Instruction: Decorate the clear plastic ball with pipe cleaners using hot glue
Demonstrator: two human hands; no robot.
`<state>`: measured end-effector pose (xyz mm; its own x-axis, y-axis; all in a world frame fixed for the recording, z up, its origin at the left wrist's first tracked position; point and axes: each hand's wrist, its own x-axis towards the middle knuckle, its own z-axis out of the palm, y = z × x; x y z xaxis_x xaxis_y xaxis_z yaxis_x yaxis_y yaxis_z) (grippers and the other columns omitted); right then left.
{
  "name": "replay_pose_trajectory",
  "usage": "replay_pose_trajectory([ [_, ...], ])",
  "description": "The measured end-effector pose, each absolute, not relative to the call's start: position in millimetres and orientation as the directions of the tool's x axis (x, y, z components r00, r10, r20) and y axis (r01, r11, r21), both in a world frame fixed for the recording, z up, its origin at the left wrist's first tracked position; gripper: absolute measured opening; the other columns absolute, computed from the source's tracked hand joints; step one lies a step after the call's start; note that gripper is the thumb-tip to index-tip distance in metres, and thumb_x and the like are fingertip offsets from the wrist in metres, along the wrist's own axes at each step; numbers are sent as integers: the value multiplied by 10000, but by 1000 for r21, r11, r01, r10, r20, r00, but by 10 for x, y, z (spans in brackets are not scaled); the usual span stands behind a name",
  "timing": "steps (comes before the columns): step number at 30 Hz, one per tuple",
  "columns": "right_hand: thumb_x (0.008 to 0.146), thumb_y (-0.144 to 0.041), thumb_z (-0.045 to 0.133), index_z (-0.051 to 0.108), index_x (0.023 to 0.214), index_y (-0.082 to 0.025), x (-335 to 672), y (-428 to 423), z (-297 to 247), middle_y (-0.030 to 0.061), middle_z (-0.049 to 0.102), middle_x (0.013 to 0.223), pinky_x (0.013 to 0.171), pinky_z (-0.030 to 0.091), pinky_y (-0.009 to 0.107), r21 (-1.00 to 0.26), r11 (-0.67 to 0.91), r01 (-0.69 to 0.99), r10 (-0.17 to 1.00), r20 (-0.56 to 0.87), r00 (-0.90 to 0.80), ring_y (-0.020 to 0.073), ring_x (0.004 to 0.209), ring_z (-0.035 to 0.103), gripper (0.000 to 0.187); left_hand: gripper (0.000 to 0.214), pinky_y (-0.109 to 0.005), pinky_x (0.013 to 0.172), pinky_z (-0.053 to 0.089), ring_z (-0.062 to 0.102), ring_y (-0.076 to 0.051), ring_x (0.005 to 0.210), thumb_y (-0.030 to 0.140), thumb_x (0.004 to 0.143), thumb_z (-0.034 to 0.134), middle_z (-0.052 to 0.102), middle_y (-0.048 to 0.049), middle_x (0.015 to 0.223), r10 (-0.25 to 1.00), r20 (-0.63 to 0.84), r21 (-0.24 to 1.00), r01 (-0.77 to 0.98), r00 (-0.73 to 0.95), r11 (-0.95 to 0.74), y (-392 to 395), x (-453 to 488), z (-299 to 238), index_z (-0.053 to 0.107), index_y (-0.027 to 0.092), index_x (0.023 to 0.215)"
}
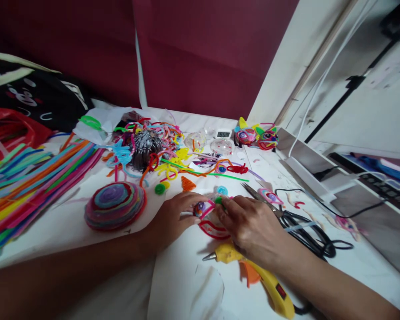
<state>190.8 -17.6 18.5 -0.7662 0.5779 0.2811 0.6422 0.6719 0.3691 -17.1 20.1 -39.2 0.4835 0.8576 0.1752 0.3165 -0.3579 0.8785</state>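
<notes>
The clear toy (216, 217) was on the white table (173, 289), right between the two hands. The left hand (178, 213) came at it from 9 o'clock. Its thumb and fingers were a little way apart, with the eye (202, 208) caught in the gap, maybe to keep the toy from slipping. The right hand (242, 218) came from 3 o'clock. Its fingertips were bunched up close at the green bit (218, 201). I cannot tell if they pinched it or just pushed on it, since they hid most of it.

The glue gun (228, 253) lay at 5 o'clock with its tip poking left, likely put there so the right hand could grab it fast. The scissors (276, 212) lay at 3 o'clock, easy to reach too. The fuzzy sticks (50, 178) were spread past the striped dome (115, 204) at 9 o'clock, perhaps to leave room to work. Two toy heads (256, 135) sat far off at 1 o'clock, maybe out of the way.

The toy looked see-through and round. The eye had a pink and white edge with blue and orange inside. Low down was a fat red loop (215, 230), like a mouth. Fingers covered the rest.
</notes>
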Motion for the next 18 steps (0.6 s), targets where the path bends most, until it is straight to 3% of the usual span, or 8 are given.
replay_pose_trajectory([
  [8,789,-94,545,703,926,-109,1899,-183,204,154,725,968,507,410,336,373,669,643,588,265,-764,221,622,592,210,455,-310,918,530,607,-196,1084,109,760,567,615,-32,1256,840,207,817,384,501,-430,195,-163,-347,616,257,1187],
  [18,814,-114,541,686,897,-110,1909,-179,187,157,708,947,520,405,341,360,676,643,589,260,-765,228,649,584,167,426,-271,885,540,619,-185,1062,139,774,587,589,-25,1274,875,137,861,382,464,-337,185,-179,-375,610,253,1184],
])
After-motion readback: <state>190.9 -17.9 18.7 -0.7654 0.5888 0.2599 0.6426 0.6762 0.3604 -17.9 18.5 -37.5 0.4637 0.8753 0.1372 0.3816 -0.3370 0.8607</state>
